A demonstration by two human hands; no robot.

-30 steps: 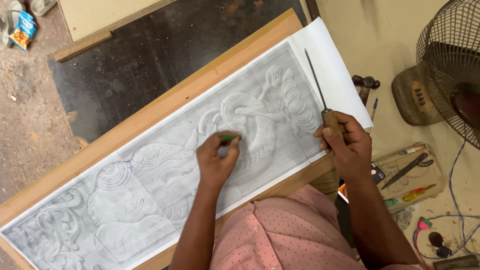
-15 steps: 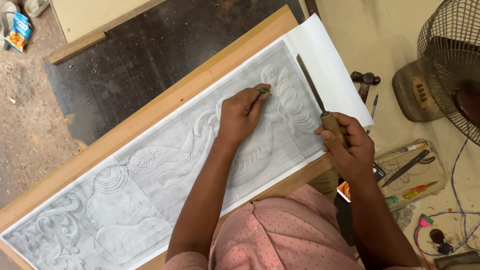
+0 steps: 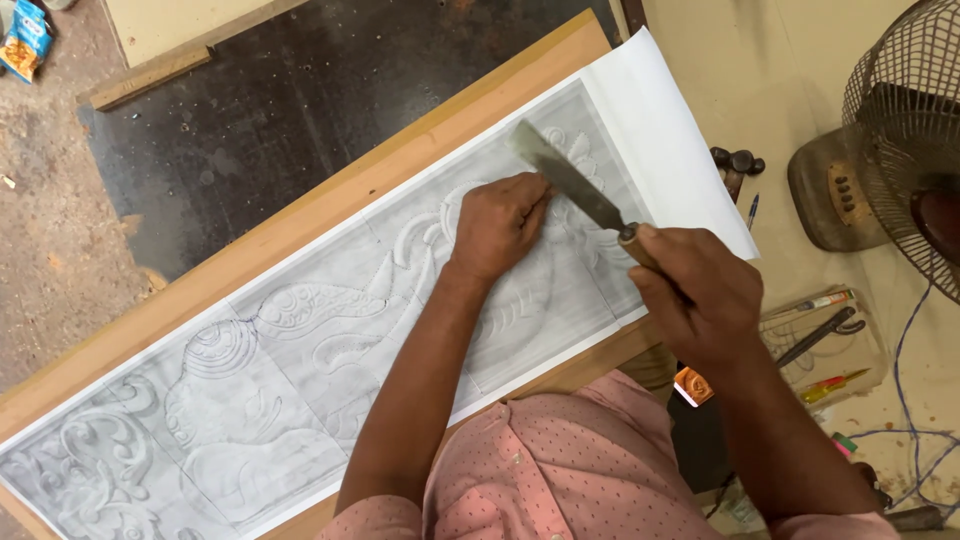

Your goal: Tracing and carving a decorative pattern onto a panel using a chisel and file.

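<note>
Clearly the left hand (image 3: 497, 222) lies flat on the paper (image 3: 330, 350), fingers spread toward the blade; pressed down like that it seems meant to pin the sheet to the board (image 3: 300, 235) so it cannot slide. That grip holds nothing, it only bears down on the drawing.

The right hand (image 3: 695, 295) is closed around the handle of a chisel (image 3: 565, 182), its flat steel blade slanting up and left across the paper, the tip lying beyond the left fingertips near the sheet's upper edge. Held low and at a shallow angle, the blade looks placed to work along the surface rather than stab into it.

The paper, a long grey rubbing of scrolls and curling forms, runs diagonally over the wooden board, its white margin hanging past the board's right end. The board itself rests over a dark slab (image 3: 300, 110) on the floor.

To the right stand a fan (image 3: 900, 170), a small tray of pens and tools (image 3: 830, 335), and blue wires (image 3: 915, 400), all within reach of the right arm.
</note>
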